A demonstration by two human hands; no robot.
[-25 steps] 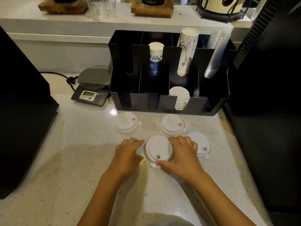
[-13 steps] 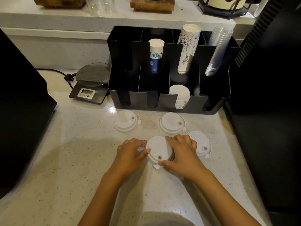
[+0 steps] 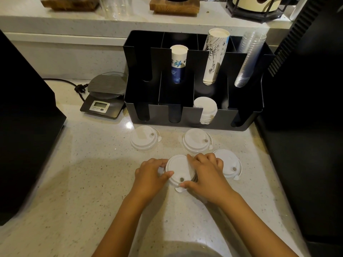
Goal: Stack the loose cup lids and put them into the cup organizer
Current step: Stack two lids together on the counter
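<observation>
Both hands, left hand (image 3: 151,176) and right hand (image 3: 205,174), curled around one white lid (image 3: 178,170) on the counter, just in front of the cup organizer (image 3: 193,115). Three loose lids (image 3: 144,138) nearer the organizer, unstacked. Risk: uneven squeeze, likely popping the thin lid sideways.

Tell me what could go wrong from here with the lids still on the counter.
The right hand covers part of the lid it holds with the left hand, so misalignment could go unseen. The lid at the right sits right beside that hand's knuckles and may get nudged. In the organizer, the stacked lids lean forward, so adding more could tip them.
</observation>
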